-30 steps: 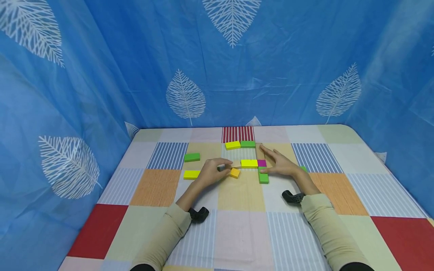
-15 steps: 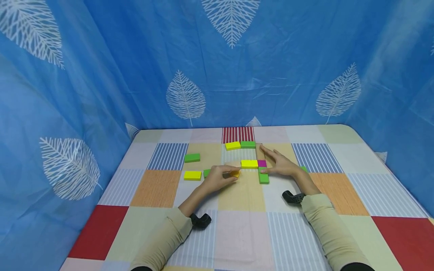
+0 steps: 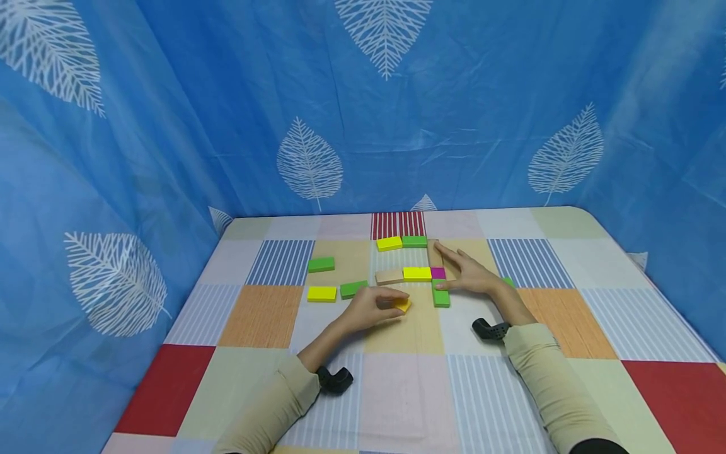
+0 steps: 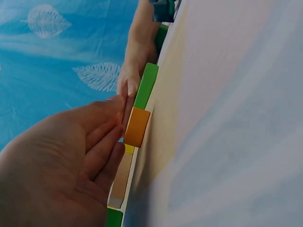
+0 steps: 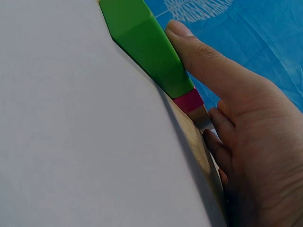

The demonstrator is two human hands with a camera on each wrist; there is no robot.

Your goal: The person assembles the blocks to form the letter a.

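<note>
My left hand (image 3: 371,309) pinches a small orange block (image 3: 403,304) at its fingertips, just in front of a row of blocks. In the left wrist view the orange block's face (image 4: 137,127) shows beyond the fingers. That row has a plain wooden block (image 3: 389,277), a yellow block (image 3: 416,274) and a small purple block (image 3: 438,273). From the purple one a green block (image 3: 440,297) runs toward me. My right hand (image 3: 471,274) is spread beside them, its thumb on this green block and its forefinger reaching another wooden block (image 3: 435,255) behind.
At the back, a yellow block (image 3: 389,243) and a green block (image 3: 414,241) lie end to end. To the left are two green blocks (image 3: 321,265) and a yellow block (image 3: 321,294). A green block (image 3: 508,282) peeks out behind the right wrist. Blue curtains (image 3: 227,126) surround the patchwork-covered table (image 3: 403,397).
My left hand has reached to the orange block and drawn it toward me and slightly right, uncovering the wooden block and a green block. The right hand has stayed in place.
</note>
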